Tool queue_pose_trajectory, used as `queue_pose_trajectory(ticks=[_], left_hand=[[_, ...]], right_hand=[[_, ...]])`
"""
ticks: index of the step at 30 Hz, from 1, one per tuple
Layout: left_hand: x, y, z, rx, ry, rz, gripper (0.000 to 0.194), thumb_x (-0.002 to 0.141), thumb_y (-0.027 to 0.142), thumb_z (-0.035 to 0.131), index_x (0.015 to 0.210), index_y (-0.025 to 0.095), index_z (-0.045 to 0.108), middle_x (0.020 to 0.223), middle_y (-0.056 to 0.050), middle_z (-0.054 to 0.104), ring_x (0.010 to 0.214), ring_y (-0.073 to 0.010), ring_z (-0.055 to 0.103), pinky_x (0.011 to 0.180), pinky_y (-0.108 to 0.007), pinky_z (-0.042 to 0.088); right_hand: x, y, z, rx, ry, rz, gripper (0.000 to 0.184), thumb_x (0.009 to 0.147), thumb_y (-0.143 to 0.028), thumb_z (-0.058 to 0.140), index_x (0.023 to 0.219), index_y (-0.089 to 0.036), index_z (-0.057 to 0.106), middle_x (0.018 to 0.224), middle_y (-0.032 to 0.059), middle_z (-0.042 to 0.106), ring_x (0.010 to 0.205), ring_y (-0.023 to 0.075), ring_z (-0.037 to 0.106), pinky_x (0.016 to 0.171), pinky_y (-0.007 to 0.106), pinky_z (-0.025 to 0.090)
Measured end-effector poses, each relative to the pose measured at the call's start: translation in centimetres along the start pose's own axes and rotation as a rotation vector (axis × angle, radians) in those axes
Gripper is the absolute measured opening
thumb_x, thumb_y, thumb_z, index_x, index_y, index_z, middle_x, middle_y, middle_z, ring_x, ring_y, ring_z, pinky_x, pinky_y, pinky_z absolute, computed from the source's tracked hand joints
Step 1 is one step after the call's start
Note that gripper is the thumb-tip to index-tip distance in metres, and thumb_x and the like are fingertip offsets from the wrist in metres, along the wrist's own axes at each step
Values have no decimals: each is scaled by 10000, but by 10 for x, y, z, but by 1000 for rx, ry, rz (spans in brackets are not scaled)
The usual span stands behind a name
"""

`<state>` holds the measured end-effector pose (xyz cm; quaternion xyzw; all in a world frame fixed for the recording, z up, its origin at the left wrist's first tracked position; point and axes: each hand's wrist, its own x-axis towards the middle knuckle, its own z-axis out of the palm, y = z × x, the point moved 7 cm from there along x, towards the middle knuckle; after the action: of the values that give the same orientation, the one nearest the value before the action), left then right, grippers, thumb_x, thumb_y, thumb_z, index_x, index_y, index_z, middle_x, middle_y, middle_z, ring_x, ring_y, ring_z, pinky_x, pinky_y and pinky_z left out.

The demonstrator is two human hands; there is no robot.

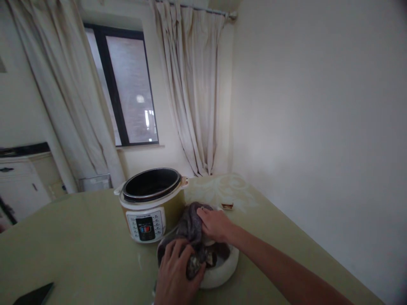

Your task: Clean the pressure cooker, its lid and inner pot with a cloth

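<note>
A grey cloth (pixel 190 222) is bunched in my right hand (pixel 218 223), with its fingers closed on the upper end. The cloth hangs down over a round white lid (pixel 219 277) that lies on the table, its dark and shiny inner side facing up. My left hand (pixel 178 269) grips the lid at its near left, fingers curled over a dark, shiny part. Just behind and to the left stands an electric pressure cooker (pixel 146 222), uncovered, with a dark inner pot (pixel 152 186) and a front control panel.
The green table (pixel 89 237) runs up to the wall on the right. A small brown and white piece (pixel 227 206) lies beyond my right hand. A dark flat object (pixel 34 294) is at the near left. Curtains (pixel 193 84) and a window (pixel 130 89) are behind.
</note>
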<state>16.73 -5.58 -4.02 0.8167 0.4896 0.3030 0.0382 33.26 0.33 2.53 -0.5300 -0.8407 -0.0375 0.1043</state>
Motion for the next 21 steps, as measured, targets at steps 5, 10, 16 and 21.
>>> queue_pose_trajectory(ticks=[5,10,16,21], left_hand=[[67,-5,0,-8,-35,-189,441,956,249,571,1385,147,557,1401,-193,660,1258,-323,683,1055,-454,535],[97,-8,1,16,-164,-193,424,986,292,551,1395,184,577,1306,-154,737,1181,-310,716,1005,-417,528],[25,11,1,68,-116,-26,347,852,244,656,1194,265,711,1264,-111,722,1190,-343,678,1011,-473,549],[-14,63,38,64,-216,203,554,779,250,779,1324,307,696,1379,-136,693,1281,-437,632,1102,-637,522]], right_hand=[[7,-14,0,-77,40,113,299,1037,-325,496,1253,-154,613,1146,180,748,1059,346,719,838,428,543],[5,-13,7,-62,33,155,314,1099,-364,415,1225,-169,627,1149,162,750,1051,312,729,857,416,561],[8,-9,8,35,23,204,366,1095,-337,376,1314,-144,597,1256,204,709,1066,338,741,871,487,594],[16,0,13,145,-144,175,480,1093,-372,345,1441,-110,547,1399,275,642,1191,398,719,914,575,598]])
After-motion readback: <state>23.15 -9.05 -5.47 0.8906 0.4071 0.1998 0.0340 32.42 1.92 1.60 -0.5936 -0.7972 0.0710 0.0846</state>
